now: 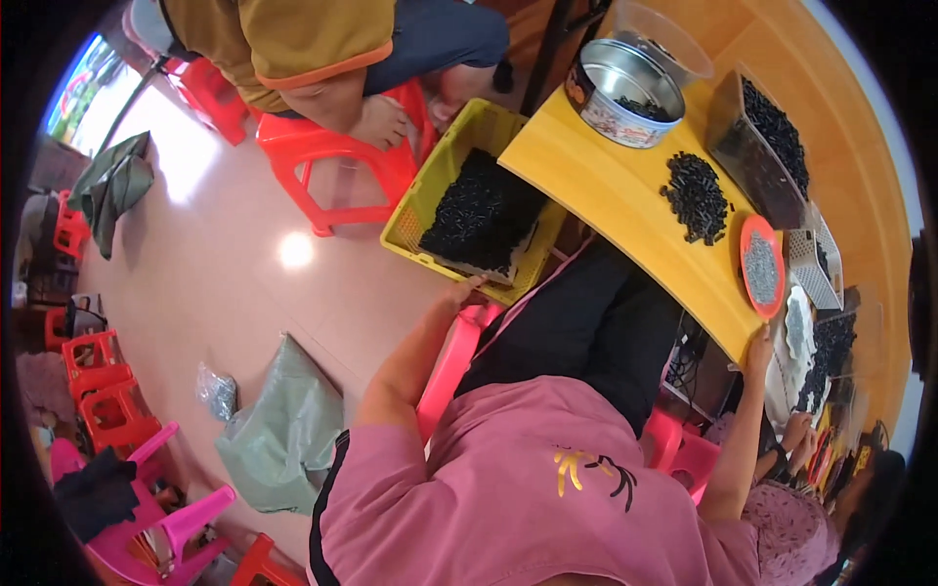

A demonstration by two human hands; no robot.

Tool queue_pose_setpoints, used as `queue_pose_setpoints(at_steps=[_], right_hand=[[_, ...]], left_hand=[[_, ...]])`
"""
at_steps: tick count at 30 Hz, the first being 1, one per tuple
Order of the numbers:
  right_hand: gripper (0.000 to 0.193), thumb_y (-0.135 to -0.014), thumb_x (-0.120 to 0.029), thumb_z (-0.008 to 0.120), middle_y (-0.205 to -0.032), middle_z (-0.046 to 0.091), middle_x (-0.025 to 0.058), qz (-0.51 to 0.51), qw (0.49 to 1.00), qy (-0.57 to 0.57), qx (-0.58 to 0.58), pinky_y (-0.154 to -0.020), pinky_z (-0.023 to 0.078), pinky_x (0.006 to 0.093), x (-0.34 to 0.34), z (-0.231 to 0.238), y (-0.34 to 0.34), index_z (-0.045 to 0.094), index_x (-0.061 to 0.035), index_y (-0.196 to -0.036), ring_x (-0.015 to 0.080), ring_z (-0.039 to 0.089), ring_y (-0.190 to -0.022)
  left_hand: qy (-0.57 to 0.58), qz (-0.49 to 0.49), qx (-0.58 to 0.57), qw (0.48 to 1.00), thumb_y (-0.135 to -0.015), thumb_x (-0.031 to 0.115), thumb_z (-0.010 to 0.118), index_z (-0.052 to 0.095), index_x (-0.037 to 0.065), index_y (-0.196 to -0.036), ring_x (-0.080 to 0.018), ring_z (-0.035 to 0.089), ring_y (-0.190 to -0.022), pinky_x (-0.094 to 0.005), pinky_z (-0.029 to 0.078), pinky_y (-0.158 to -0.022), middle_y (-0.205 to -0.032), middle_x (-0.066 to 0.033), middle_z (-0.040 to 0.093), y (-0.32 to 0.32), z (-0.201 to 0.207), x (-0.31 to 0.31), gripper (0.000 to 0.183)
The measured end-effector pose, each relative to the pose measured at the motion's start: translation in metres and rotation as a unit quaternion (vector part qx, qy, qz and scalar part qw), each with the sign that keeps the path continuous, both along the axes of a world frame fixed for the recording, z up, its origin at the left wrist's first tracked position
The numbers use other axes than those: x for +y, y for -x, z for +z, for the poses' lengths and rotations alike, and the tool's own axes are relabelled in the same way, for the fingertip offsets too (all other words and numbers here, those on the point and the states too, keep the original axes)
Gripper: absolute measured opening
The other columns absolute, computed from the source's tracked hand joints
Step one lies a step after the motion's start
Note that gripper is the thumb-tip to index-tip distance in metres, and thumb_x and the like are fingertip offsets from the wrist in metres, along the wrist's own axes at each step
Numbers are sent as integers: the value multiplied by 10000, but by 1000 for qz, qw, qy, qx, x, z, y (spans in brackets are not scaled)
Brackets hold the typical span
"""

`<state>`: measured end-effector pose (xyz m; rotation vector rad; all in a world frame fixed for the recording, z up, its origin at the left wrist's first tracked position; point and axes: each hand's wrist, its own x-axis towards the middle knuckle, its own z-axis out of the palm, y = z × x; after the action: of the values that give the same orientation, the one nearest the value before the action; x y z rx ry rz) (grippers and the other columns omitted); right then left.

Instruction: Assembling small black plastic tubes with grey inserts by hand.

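My left hand is at the near rim of a yellow plastic crate, its fingers closed on the edge. Inside that crate, a tray holds a heap of small black pieces. My right hand touches the near right edge of the yellow table, just below an orange plate of small grey pieces; its fingers are too small and partly hidden to read. Farther along the tabletop lies a loose pile of short black tube-like pieces.
A round metal tin, a clear tub of black pieces and a white basket stand on the table. Beyond the crate, another person sits on a red stool. A green-grey sack lies on the floor at left. Other hands work at right.
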<state>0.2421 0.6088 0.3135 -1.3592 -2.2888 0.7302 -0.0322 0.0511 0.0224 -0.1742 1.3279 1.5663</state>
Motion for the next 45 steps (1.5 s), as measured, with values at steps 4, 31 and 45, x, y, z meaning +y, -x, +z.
queue_pose_setpoints(at_steps=[4, 31, 45], right_hand=[[639, -972, -490, 343, -679, 581, 129, -26, 998, -53, 4, -581, 419, 393, 26, -6, -31, 588, 78, -811, 216, 516, -622], [637, -971, -444, 327, -854, 623, 317, -76, 990, -102, -55, -715, 452, 491, 37, -23, -34, 610, 123, -901, 450, 613, -840], [648, -966, -453, 320, -816, 625, 299, -54, 996, -62, -19, -690, 448, 486, 22, -13, -29, 602, 122, -867, 444, 613, -805]], left_hand=[[47, -23, 23, 998, -800, 623, 574, 637, 123, -1095, -270, 597, -976, -489, 372, -901, -1025, -104, 675, 0, 45, 40, 584], [-49, -16, -40, 998, -968, 376, 438, 529, 111, -1270, -258, 600, -1051, -374, 464, -885, -1187, -120, 613, 4, 17, 44, 412], [-99, 20, -42, 994, -936, 329, 530, 558, 114, -1244, -260, 641, -924, -373, 510, -812, -1120, -108, 640, 5, -14, 41, 377]])
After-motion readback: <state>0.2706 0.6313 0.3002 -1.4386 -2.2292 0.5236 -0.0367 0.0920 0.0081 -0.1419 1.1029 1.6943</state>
